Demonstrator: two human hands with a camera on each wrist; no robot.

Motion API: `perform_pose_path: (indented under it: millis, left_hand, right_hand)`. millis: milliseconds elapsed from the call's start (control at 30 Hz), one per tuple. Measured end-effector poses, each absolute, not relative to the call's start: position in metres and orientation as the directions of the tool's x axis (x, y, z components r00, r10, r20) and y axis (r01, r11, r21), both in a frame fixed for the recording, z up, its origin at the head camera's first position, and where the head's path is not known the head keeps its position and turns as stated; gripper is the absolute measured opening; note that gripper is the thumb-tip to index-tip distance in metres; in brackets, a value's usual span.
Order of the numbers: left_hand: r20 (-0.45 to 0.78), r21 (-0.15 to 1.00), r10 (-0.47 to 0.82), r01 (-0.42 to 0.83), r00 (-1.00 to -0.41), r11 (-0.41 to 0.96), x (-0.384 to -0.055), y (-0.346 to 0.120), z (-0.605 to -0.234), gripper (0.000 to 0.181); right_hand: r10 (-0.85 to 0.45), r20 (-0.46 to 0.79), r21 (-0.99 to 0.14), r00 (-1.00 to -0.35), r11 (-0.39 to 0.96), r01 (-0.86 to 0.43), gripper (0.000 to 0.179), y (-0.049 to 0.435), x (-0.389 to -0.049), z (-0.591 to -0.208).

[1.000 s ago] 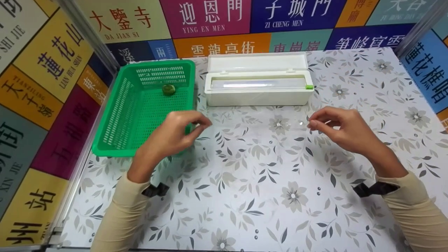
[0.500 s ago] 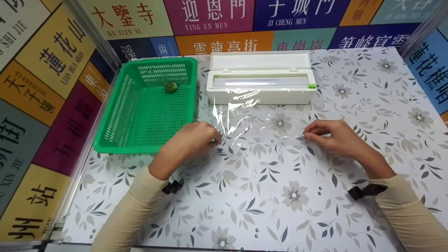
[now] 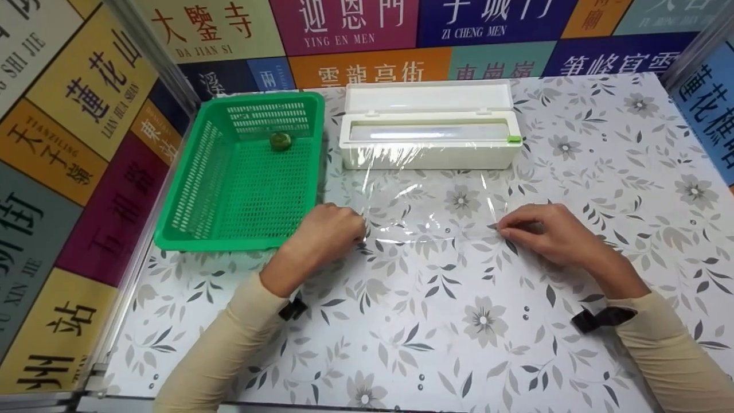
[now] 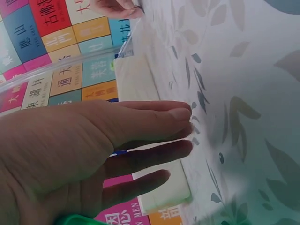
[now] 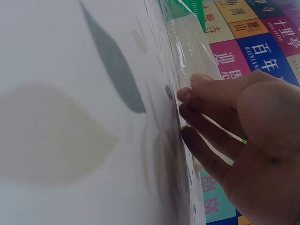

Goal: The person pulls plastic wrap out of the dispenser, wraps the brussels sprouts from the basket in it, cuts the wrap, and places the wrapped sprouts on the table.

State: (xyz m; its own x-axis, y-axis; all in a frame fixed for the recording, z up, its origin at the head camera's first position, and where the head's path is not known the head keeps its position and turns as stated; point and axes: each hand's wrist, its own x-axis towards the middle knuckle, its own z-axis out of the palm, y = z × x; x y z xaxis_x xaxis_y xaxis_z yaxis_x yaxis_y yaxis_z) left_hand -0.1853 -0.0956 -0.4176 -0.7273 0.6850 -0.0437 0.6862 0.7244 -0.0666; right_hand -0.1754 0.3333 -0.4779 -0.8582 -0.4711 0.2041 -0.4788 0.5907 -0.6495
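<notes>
A sheet of clear plastic wrap (image 3: 410, 212) runs from a white wrap dispenser (image 3: 430, 158) toward me, low over the table, with shiny creases across it. My left hand (image 3: 328, 232) pinches its near left corner, thumb against forefinger. At the near right corner, my right hand (image 3: 545, 234) pinches the film between thumb and fingertips. In the right wrist view the right fingertips lie close to the tabletop, the other fingers loosely bent. The dispenser's lid (image 3: 429, 97) stands up, and the film roll (image 3: 430, 133) shows inside. A green slider (image 3: 514, 139) sits at its right end.
Left of the dispenser stands a green perforated basket (image 3: 163, 241), holding one small round green fruit or vegetable (image 3: 280, 141). My left hand is close to the basket's near right corner. Printed panels (image 3: 373, 63) enclose the back and sides of the flower-patterned table (image 3: 367, 321).
Both hands have moved toward me and lower, drawing more film out of the dispenser. The sheet now reaches well in front of the box. The basket and dispenser have stayed put.
</notes>
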Motion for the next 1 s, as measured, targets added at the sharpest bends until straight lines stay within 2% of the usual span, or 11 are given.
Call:
perform_pose_path:
  millis: [167, 467, 567, 667, 767, 867, 1000]
  left_hand:
    - [-0.052, -0.116, 0.68, 0.681, -0.732, 0.723, -0.186, -0.093, -0.418, 0.027]
    - [-0.091, -0.104, 0.692, 0.698, -0.716, 0.709, -0.186, -0.091, -0.416, 0.013]
    - [-0.127, -0.048, 0.689, 0.699, -0.713, 0.714, -0.186, -0.091, -0.413, 0.008]
    - [-0.143, 0.053, 0.693, 0.694, -0.706, 0.718, -0.188, -0.092, -0.406, 0.016]
    - [-0.101, 0.149, 0.714, 0.699, -0.693, 0.699, -0.192, -0.093, -0.396, 0.019]
    - [-0.003, 0.186, 0.725, 0.712, -0.688, 0.677, -0.198, -0.097, -0.385, 0.022]
    - [0.135, 0.232, 0.681, 0.692, -0.719, 0.684, -0.208, -0.107, -0.369, 0.029]
  right_hand:
    - [-0.541, 0.288, -0.574, -0.79, 0.563, -0.594, 0.017, 0.334, -0.176, -0.479]
    - [-0.539, 0.245, -0.574, -0.806, 0.59, -0.569, 0.019, 0.334, -0.175, -0.48]
    - [-0.536, 0.243, -0.587, -0.809, 0.583, -0.562, 0.019, 0.334, -0.175, -0.48]
    - [-0.533, 0.241, -0.593, -0.811, 0.581, -0.558, 0.018, 0.333, -0.174, -0.48]
    - [-0.53, 0.241, -0.595, -0.813, 0.582, -0.555, 0.017, 0.333, -0.173, -0.48]
    - [-0.525, 0.237, -0.599, -0.818, 0.583, -0.548, 0.018, 0.333, -0.173, -0.48]
    - [-0.526, 0.215, -0.607, -0.823, 0.588, -0.534, 0.018, 0.332, -0.173, -0.483]
